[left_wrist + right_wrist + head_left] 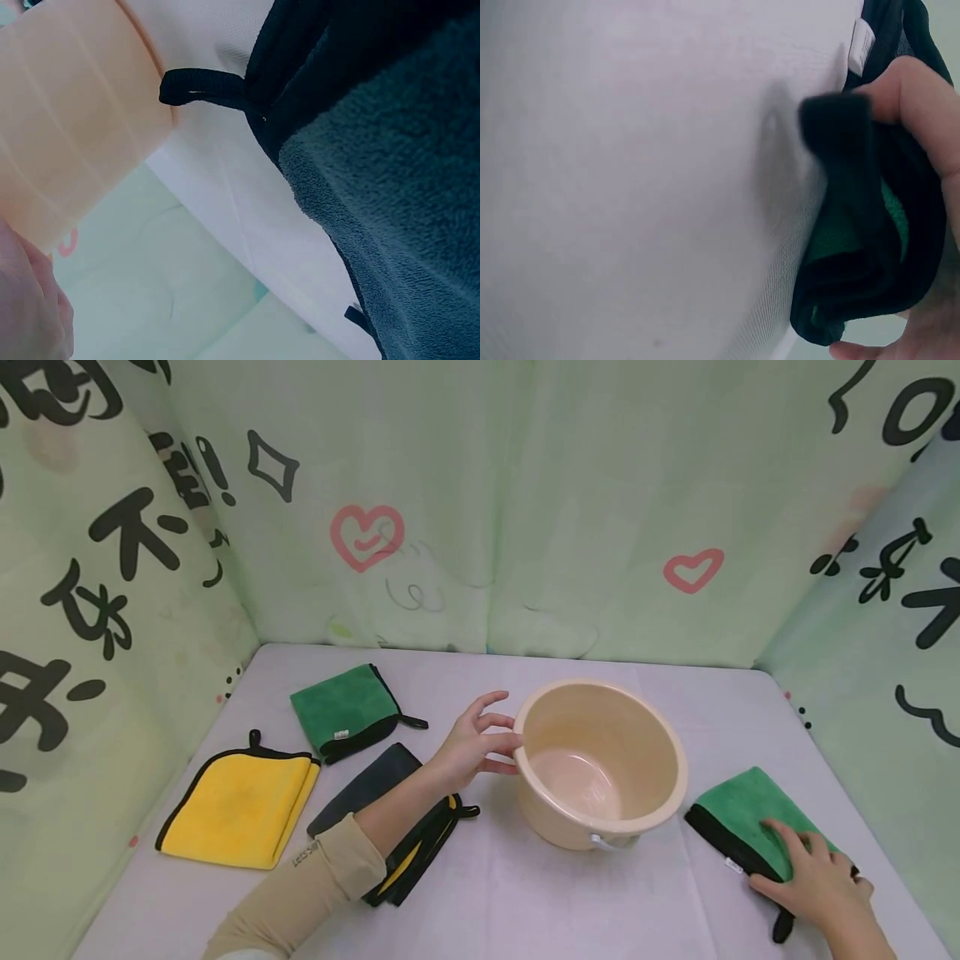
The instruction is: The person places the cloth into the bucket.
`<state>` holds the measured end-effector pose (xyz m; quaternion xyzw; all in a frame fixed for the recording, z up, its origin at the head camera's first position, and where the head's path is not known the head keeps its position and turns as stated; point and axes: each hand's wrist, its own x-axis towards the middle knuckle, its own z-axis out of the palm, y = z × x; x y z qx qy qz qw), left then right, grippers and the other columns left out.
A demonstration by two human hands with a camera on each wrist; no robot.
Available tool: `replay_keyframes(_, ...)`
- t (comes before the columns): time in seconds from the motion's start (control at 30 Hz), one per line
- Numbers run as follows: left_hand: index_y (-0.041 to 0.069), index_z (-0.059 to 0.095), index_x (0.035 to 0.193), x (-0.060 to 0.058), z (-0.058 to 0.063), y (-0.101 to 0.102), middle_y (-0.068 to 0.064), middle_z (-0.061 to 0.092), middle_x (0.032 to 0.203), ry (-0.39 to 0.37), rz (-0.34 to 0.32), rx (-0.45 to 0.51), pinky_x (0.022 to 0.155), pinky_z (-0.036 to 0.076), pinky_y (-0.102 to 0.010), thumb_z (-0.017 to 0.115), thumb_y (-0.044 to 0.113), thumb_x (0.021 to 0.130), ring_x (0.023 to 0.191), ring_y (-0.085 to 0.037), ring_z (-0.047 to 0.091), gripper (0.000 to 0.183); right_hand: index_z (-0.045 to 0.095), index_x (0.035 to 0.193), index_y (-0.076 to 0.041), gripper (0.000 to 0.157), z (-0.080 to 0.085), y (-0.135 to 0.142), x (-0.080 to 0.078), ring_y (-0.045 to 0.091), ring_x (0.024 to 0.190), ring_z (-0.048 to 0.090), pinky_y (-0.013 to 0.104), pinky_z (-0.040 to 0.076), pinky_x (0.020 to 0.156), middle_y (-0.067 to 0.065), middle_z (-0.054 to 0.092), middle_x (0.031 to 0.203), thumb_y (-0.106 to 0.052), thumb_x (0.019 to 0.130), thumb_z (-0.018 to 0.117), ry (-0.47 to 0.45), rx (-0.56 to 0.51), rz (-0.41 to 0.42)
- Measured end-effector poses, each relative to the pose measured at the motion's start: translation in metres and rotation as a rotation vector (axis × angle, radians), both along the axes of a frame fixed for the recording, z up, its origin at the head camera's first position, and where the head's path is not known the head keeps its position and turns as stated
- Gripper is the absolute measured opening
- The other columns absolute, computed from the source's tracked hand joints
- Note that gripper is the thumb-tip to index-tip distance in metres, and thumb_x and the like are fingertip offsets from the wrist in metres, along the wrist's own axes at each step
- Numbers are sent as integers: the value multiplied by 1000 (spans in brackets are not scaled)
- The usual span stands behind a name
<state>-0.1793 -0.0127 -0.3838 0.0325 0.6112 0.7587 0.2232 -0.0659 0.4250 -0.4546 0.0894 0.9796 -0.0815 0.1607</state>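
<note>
A cream plastic bucket [603,752] stands upright on the table. At the left of its rim is my left hand [476,743], fingers spread and fairly straight, fingertips right at the rim. The left wrist view shows the bucket's ribbed side [67,112] and part of that hand [34,300]. On the right, my right hand [821,881] grips a folded green towel [765,818] with black edging. In the right wrist view, its thumb [911,90] lies along the black edge, near a hanging loop [836,124].
Beneath my left forearm lies a dark grey-blue towel [367,785] with black edging and some yellow. A yellow towel [236,810] is folded at the left, and another green towel [345,706] lies behind. Printed curtains [487,510] enclose the white-covered table [570,910].
</note>
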Motion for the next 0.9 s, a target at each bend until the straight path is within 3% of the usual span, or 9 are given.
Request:
replay_keyframes(0.3, 19, 32, 138, -1, -1, 1, -13, 53, 110, -6, -5, 7, 67, 54, -41, 63, 1, 83, 72, -19, 63, 65, 28, 132, -9, 94, -5, 6, -1, 63, 95, 34, 72, 30, 64, 33, 35, 112, -74, 70, 53, 71, 57, 55)
replay_keyframes(0.63, 19, 36, 136, -2, -3, 2, -11, 53, 108, -8, -5, -6, 66, 54, -41, 62, 1, 84, 71, -18, 63, 61, 31, 128, -5, 69, -5, 4, -3, 59, 91, 39, 72, 26, 67, 33, 41, 103, -44, 81, 63, 101, 78, 60)
replay_keyframes(0.9, 17, 42, 132, -2, -3, 2, -9, 53, 104, -2, 3, -20, 65, 54, -40, 62, 0, 84, 67, -18, 61, 55, 35, 125, -6, 61, 6, -4, 1, 52, 83, 42, 68, 26, 67, 31, 42, 96, -25, 78, 69, 257, 122, 45)
